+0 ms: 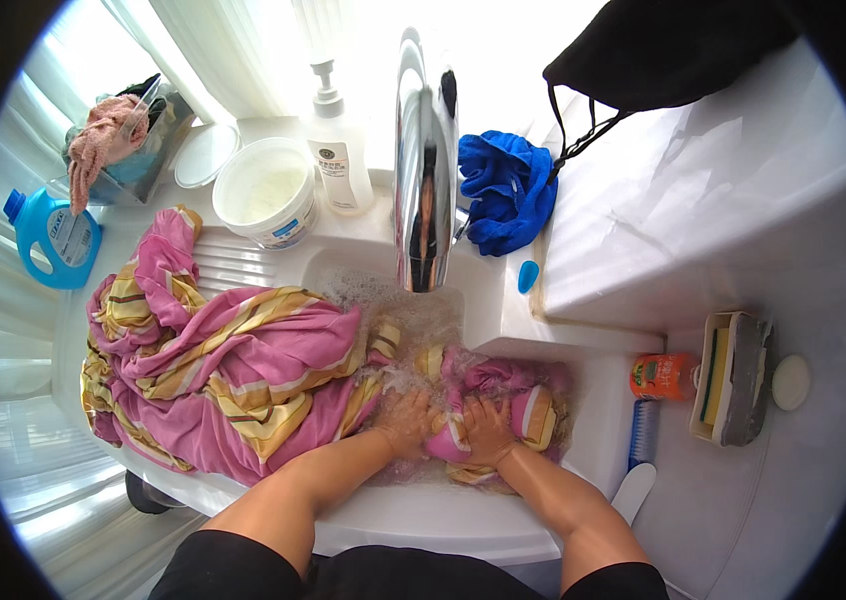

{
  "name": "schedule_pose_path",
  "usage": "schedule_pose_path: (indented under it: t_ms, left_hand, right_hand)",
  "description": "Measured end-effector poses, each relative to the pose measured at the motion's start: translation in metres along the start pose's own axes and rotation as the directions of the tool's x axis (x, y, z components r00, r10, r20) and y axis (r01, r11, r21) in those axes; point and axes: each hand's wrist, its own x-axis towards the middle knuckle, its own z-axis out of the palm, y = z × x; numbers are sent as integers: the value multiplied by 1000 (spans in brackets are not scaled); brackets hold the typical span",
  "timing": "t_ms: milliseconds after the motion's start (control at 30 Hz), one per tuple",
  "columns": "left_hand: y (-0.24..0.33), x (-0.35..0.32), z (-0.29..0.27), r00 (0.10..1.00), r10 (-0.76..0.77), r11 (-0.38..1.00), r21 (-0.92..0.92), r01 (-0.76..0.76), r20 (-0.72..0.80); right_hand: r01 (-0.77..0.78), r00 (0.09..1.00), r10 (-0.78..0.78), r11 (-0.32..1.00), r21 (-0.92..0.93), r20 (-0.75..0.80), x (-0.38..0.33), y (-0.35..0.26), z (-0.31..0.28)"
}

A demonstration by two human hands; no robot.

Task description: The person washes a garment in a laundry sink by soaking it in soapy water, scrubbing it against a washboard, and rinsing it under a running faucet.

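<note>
my left hand and right hand lay side by side in the sudsy sink, fingers curled and pressing down on a wet bunch of the pink and yellow striped cloth. the rest of that cloth was heaped over the ribbed drainboard to the left. the chrome tap stood just beyond my hands. farther back sat a white tub, a pump bottle and a blue rag.

Home laundry corner: washing sink, detergent bottle, curtains.
</note>
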Motion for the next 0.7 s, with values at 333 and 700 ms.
schedule_pose_path:
  t_ms: [333,700]
  left_hand:
    - [-6,13,-26,914,1,989,-135,-61,-406]
    - [5,-137,-133,916,106,989,132,-59,-388]
  right_hand:
    - [37,916,130,915,401,-380,23,10,-66]
    - [-81,996,90,937,339,-11,-96,17,-140]
